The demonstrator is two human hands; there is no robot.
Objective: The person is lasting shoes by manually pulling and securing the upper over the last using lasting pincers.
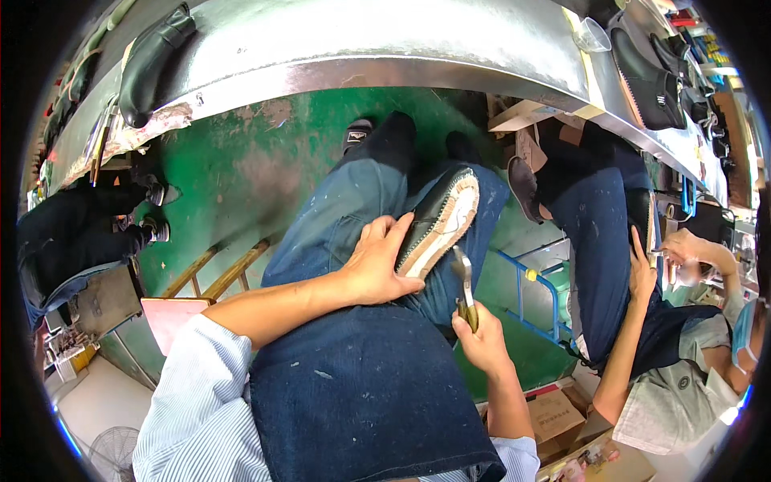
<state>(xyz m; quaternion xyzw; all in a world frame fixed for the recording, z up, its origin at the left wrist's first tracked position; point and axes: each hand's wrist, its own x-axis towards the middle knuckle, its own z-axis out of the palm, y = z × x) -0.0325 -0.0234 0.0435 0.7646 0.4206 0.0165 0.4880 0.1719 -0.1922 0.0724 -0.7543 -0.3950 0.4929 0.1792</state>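
Note:
A black shoe rests sole up, at a slant, across my thighs. Its underside shows a pale inner sole framed by a tan, pleated edge. My left hand grips the shoe at its near end, the thumb on the underside edge and the fingers along the black side. To the right of it, my right hand is closed round the yellowish handles of steel pincers. The metal head of the pincers points up beside the shoe's edge, apparently just clear of it. A dark blue apron covers my lap.
A shiny metal workbench curves across the front, bearing a black boot at left and another boot at right. A co-worker sits close on my right. A wooden stool stands left; a cardboard box lies behind right.

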